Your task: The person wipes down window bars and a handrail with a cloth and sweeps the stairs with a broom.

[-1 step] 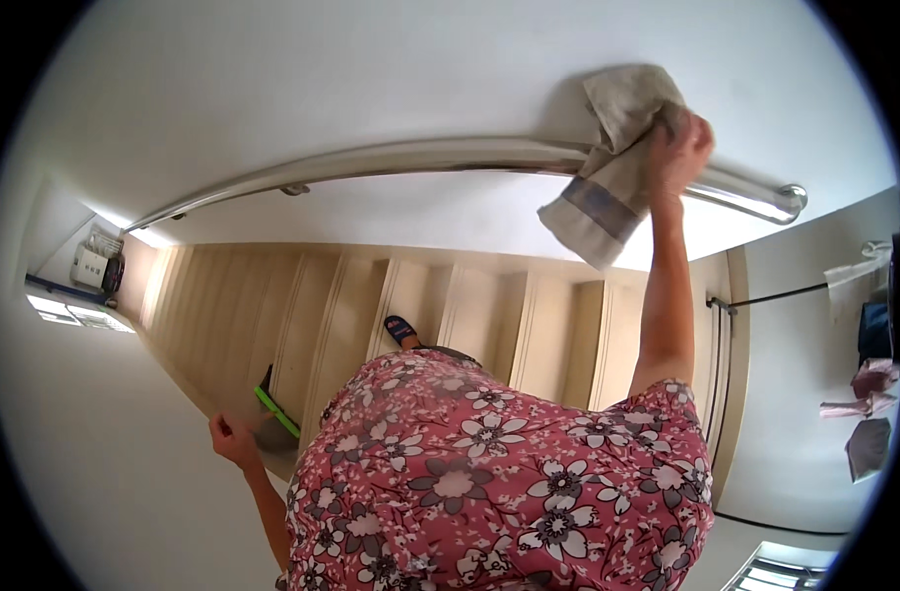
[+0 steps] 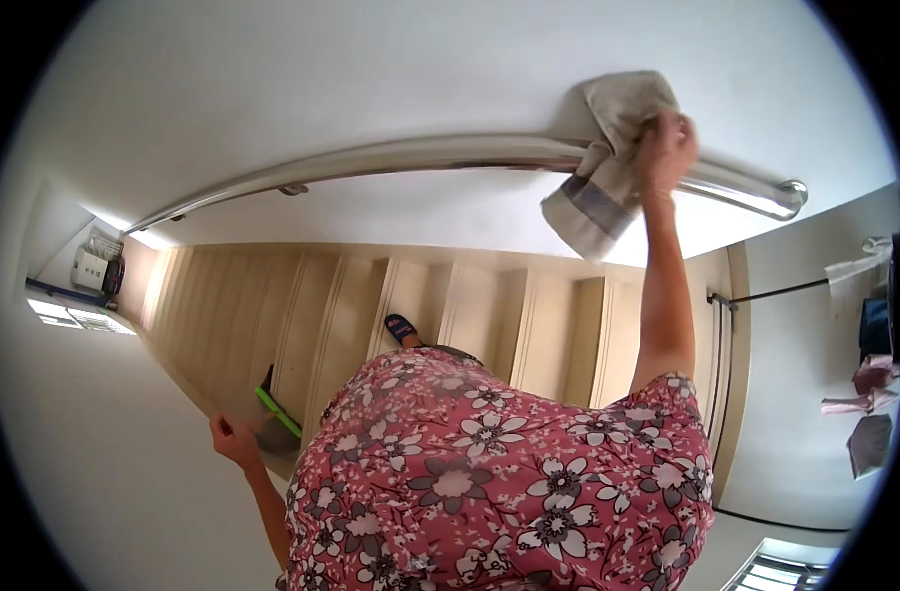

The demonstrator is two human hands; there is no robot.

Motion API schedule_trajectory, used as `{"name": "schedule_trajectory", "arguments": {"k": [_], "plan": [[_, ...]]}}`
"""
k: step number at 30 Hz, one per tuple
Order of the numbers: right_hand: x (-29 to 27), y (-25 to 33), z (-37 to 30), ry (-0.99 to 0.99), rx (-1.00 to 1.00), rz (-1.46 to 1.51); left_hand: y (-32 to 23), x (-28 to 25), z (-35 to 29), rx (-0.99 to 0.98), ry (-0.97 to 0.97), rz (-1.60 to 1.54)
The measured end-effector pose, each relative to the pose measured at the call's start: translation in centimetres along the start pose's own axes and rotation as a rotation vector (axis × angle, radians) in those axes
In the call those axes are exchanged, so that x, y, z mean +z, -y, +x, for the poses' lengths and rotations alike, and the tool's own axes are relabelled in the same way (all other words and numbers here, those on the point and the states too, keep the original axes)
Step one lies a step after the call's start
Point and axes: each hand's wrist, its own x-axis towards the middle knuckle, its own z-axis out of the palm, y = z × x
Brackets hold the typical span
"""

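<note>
My right hand (image 2: 665, 156) is closed on a beige-grey cloth (image 2: 596, 209) with a darker stripe, pressed over the metal handrail (image 2: 440, 158) near its right end. One part of the cloth lies up against the wall above the rail; the rest hangs below it. Well away at the lower left is my left hand (image 2: 235, 440), its fingers curled in with nothing visible in them. Just right of it, on the stairs, stands a bright green-edged thing (image 2: 278, 412) with a dark grey part, partly behind my body.
Beige stairs (image 2: 484, 305) run across below the rail, with my slippered foot (image 2: 400, 328) on one step. White walls stand on both sides. A dark rod (image 2: 780, 293) and hanging cloths (image 2: 870, 448) are at the right. A white box (image 2: 90, 267) sits at the far left.
My right hand has shifted slightly left along the handrail, and the cloth has bunched and moved a little with it. My left hand stays where it was.
</note>
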Motion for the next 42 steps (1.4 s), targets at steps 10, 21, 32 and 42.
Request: {"name": "schedule_trajectory", "arguments": {"k": [10,21,32,42], "plan": [[1.5,7.7,-1.7,0.352,-0.371,0.39,-2.5,0.9,0.1,-0.016,-0.054,0.063],[2.5,12.3,-3.6,0.465,-0.696,0.395,-6.7,1.8,-2.8,0.083,-0.105,0.21],[-3.7,2.3,6.3,0.115,-0.31,0.371,-4.1,-7.3,-11.0,-0.189,-0.388,0.294],[-2.1,-16.5,10.4,0.06,0.444,-0.283,8.2,-13.0,-12.1,-0.222,-0.45,0.386]]}}
